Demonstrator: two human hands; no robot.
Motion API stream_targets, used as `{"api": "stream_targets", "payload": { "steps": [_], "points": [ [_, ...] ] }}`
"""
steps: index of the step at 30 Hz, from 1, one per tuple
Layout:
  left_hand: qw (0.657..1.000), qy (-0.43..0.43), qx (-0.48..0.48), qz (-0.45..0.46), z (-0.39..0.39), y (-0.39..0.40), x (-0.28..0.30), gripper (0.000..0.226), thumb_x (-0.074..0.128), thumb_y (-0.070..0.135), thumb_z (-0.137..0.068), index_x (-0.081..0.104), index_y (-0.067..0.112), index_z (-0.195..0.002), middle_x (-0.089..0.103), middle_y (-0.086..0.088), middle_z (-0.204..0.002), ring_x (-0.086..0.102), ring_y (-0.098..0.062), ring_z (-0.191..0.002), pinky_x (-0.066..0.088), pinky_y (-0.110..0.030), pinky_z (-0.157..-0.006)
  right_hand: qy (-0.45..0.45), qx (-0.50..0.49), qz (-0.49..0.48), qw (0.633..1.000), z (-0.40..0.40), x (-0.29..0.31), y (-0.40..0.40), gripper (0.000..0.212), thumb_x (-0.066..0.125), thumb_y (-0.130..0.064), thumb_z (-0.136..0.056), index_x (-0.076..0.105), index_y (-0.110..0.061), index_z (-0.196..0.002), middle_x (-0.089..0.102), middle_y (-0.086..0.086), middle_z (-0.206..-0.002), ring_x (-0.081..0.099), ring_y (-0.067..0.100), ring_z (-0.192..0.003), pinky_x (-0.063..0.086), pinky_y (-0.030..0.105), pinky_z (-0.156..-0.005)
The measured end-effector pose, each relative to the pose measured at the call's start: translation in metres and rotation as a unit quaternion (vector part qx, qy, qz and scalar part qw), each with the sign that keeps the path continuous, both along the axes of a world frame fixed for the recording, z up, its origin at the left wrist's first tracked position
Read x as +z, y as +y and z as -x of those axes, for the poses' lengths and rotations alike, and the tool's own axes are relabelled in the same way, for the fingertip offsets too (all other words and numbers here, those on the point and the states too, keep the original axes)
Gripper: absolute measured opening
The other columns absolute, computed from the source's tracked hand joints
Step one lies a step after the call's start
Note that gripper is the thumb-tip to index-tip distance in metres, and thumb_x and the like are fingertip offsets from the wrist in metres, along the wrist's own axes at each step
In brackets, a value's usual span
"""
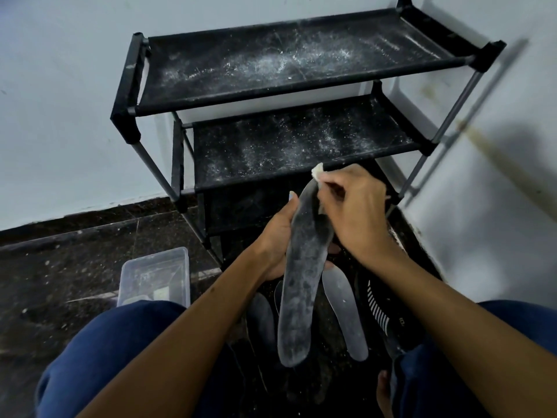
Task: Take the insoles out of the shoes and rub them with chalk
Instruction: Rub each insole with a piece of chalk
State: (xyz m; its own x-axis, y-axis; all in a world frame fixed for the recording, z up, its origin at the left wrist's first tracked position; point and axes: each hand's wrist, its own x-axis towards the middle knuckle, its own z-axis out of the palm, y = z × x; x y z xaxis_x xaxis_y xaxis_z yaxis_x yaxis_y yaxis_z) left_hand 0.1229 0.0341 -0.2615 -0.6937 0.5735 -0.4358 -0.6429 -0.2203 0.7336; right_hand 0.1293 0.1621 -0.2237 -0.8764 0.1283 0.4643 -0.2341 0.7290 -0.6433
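Observation:
A long dark grey insole (301,285), dusted with white, hangs lengthwise in front of me. My left hand (278,236) grips its upper part from the left, thumb up along the edge. My right hand (355,212) pinches a small pale piece of chalk (317,171) against the insole's top end. Below lie two more insoles on the floor, a pale one (345,312) to the right and a darker one (262,318) to the left. A black shoe (379,312) with white stripes sits on the right, partly hidden by my right forearm.
A black two-tier shoe rack (301,143), speckled with white dust, stands against the white wall. A clear plastic box (155,276) sits on the dark floor at my left knee. My blue-trousered knees fill the bottom corners. A wall closes the right side.

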Motion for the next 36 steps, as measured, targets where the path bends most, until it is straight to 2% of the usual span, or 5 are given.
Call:
{"api": "stream_targets", "payload": {
  "steps": [4,10,15,30,36],
  "points": [
    [0.998,-0.035,0.018,-0.050,0.002,-0.003,0.002,0.068,0.023,0.061,-0.095,0.073,0.017,-0.099,0.073,-0.009,-0.095,0.071,-0.023,-0.085,0.058,-0.043,-0.071,0.003,0.102,0.012,0.995,-0.012,-0.002,-0.014,0.016,0.063,-0.005,-0.085,0.071,-0.003,-0.099,0.063,0.009,-0.092,0.062,0.014,-0.078,0.051,0.021,-0.075],
    [1.000,0.012,-0.009,-0.003,0.002,-0.003,0.005,0.073,0.017,0.066,-0.092,0.059,0.013,-0.119,0.070,-0.010,-0.099,0.066,-0.025,-0.080,0.056,-0.045,-0.071,-0.005,-0.041,0.003,0.999,0.006,0.001,0.006,0.020,0.062,-0.010,-0.086,0.069,-0.007,-0.104,0.065,0.009,-0.095,0.061,0.015,-0.079,0.045,0.016,-0.075],
    [0.999,0.021,-0.019,-0.044,0.002,-0.002,0.008,0.075,0.017,0.074,-0.085,0.069,0.026,-0.109,0.070,-0.007,-0.106,0.068,-0.023,-0.095,0.054,-0.047,-0.082,0.037,0.075,0.022,0.996,-0.007,-0.005,-0.011,0.016,0.066,-0.004,-0.083,0.071,-0.003,-0.098,0.066,0.008,-0.092,0.061,0.009,-0.080,0.048,0.015,-0.077],
    [0.999,0.029,-0.011,-0.039,0.006,-0.008,0.009,0.082,0.019,0.075,-0.084,0.064,0.012,-0.114,0.064,-0.009,-0.097,0.064,-0.021,-0.082,0.055,-0.038,-0.070,-0.011,-0.009,0.025,1.000,0.001,-0.006,0.003,0.017,0.066,-0.008,-0.083,0.071,-0.004,-0.099,0.069,0.009,-0.093,0.063,0.012,-0.076,0.040,0.002,-0.069],
    [0.998,0.010,0.047,-0.030,0.010,-0.008,0.012,0.081,0.017,0.073,-0.086,0.064,0.011,-0.109,0.068,-0.011,-0.097,0.066,-0.022,-0.086,0.054,-0.039,-0.077,-0.045,0.046,-0.030,0.997,-0.013,-0.011,-0.010,0.012,0.065,-0.009,-0.084,0.072,-0.004,-0.092,0.067,0.012,-0.089,0.064,0.020,-0.068,0.056,0.032,-0.069]
  ]
}}
